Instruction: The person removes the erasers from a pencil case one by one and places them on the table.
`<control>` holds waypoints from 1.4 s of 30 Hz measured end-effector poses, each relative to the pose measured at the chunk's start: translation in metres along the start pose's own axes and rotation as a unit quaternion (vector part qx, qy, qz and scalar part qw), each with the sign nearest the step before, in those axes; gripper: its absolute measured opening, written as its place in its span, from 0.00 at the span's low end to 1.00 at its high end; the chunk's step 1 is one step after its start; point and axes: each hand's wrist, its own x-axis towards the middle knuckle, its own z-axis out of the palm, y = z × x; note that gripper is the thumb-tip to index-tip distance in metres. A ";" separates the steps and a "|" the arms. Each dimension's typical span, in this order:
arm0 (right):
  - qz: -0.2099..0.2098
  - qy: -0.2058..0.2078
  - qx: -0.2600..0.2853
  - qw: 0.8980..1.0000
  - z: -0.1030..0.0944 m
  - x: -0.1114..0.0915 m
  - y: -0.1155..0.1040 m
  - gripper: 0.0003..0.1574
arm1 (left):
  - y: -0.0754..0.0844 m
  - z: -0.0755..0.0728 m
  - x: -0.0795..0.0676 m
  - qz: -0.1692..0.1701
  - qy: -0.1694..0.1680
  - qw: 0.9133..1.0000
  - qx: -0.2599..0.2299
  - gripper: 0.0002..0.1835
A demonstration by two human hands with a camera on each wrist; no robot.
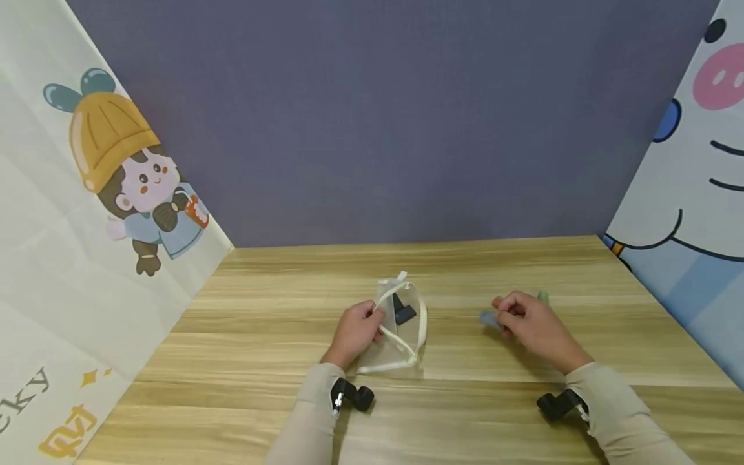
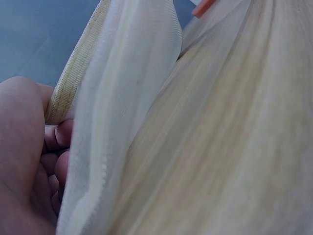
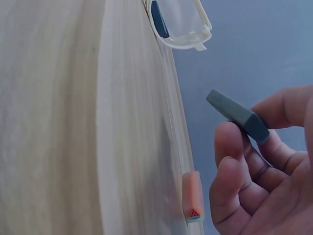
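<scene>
My left hand (image 1: 356,329) grips the edge of a see-through mesh pouch (image 1: 379,359) with a cream zip border, held with its mouth spread. Dark slanted erasers (image 1: 405,314) show inside it. In the left wrist view, the left hand's (image 2: 24,152) fingers curl behind the pouch's sheer fabric (image 2: 122,93). To the right, my right hand (image 1: 537,326) pinches a grey-blue slanted eraser (image 3: 237,113) between thumb and fingers, just above the table. An orange eraser (image 3: 192,193) with a small watermelon print lies on the wood near that hand.
A green block (image 1: 543,297) sits just behind the right hand, partly hidden by it. The wood-grain table (image 1: 279,303) ends at a dark blue-grey panel (image 1: 407,129). Printed cartoon cloths (image 1: 35,213) hang on both sides.
</scene>
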 end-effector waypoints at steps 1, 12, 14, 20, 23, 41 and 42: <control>0.000 0.001 -0.004 1.000 -0.001 0.000 0.000 0.09 | 0.000 0.000 0.000 0.000 0.000 1.000 0.000 0.16; 0.029 0.018 -0.023 0.999 -0.015 -0.004 0.000 0.15 | 0.002 0.000 -0.001 0.000 0.000 1.000 0.004 0.16; 0.025 0.024 -0.026 0.999 -0.017 -0.004 0.001 0.14 | 0.001 0.000 -0.001 0.001 0.000 1.000 0.003 0.16; 0.032 0.041 -0.018 0.998 -0.028 -0.005 0.004 0.15 | 0.001 0.000 0.000 0.004 -0.003 1.000 0.004 0.16; 0.039 0.044 -0.016 0.998 -0.032 -0.005 0.006 0.16 | 0.001 0.000 0.000 0.003 -0.003 1.000 0.007 0.16; 0.066 0.061 -0.039 0.995 -0.045 -0.003 0.020 0.18 | 0.000 0.001 0.001 0.004 -0.001 1.000 0.004 0.15; 0.068 0.063 -0.041 0.995 -0.045 -0.003 0.021 0.18 | 0.000 0.001 0.001 0.006 -0.001 1.000 0.003 0.15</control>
